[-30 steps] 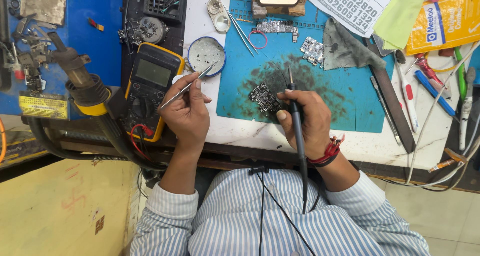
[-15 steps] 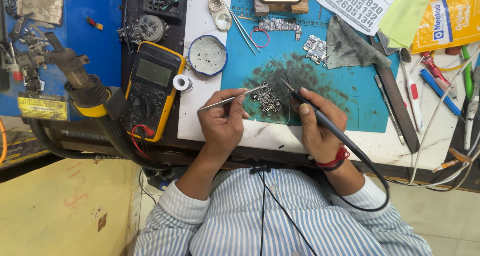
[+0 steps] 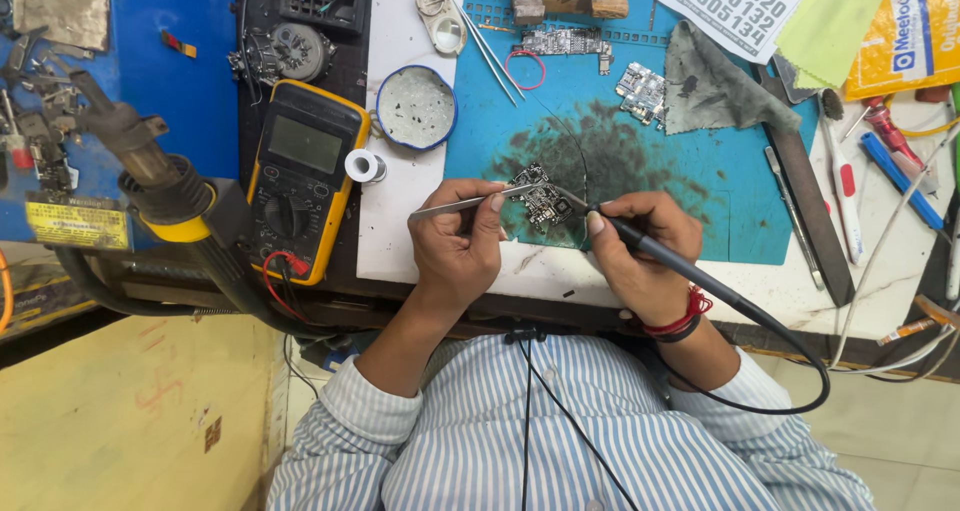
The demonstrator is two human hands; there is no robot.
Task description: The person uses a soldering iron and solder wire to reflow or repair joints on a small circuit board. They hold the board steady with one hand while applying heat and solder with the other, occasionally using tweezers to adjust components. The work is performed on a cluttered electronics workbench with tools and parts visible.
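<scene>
Soldering underway at frame centre — left hand (image 3: 455,246) grips slim metal tweezers (image 3: 470,203) on the small dark circuit board (image 3: 543,200); right hand (image 3: 640,251) grips the black soldering iron (image 3: 690,271), needing a steady tip.

I see shiny thin metal tweezers (image 3: 465,205), a matt black plastic soldering iron (image 3: 665,256), a soot-smudged blue rubbery mat (image 3: 700,186) and crumpled grey cloth (image 3: 715,89).

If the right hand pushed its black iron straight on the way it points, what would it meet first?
The right hand aims the soldering iron up and leftward; its tip seems already at the small circuit board, so that comes first, probably near the tweezers in the left hand.
</scene>
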